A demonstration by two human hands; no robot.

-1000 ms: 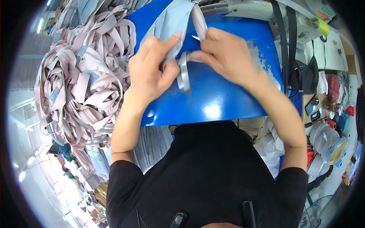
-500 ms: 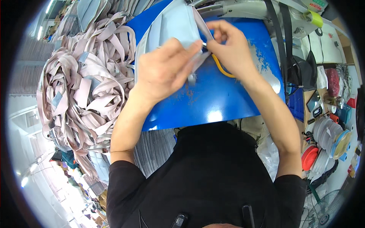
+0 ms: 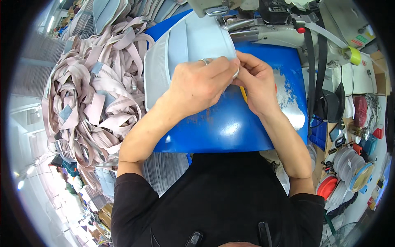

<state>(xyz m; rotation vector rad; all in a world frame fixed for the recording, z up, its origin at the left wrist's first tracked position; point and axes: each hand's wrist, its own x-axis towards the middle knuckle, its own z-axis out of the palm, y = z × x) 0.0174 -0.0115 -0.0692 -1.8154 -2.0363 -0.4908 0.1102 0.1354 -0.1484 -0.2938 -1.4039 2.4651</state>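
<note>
A light blue fabric panel (image 3: 205, 39) with a pale mesh strip along its left side lies on the blue work surface (image 3: 222, 131), its far end by the sewing machine (image 3: 263, 29). My left hand (image 3: 199, 84) is closed at the panel's near right corner, fingertips pinched together. Close against it, my right hand (image 3: 259, 84) is pinching the same corner edge. A yellow looped handle (image 3: 244, 94) shows beneath the right palm; the rest of that tool is hidden. The fingers cover what lies between them.
At left hangs a big tangled heap of pinkish-grey straps (image 3: 94, 90). Stacked grey panels (image 3: 166, 171) sit below the work surface. Black straps (image 3: 314, 70) hang right of the machine. Further right are tape rolls (image 3: 349, 162) and a red round disc (image 3: 327, 187).
The view has shifted, showing more of the machine. My left hand has moved right against my right hand at the panel's corner. The loose strip between my hands no longer shows.
</note>
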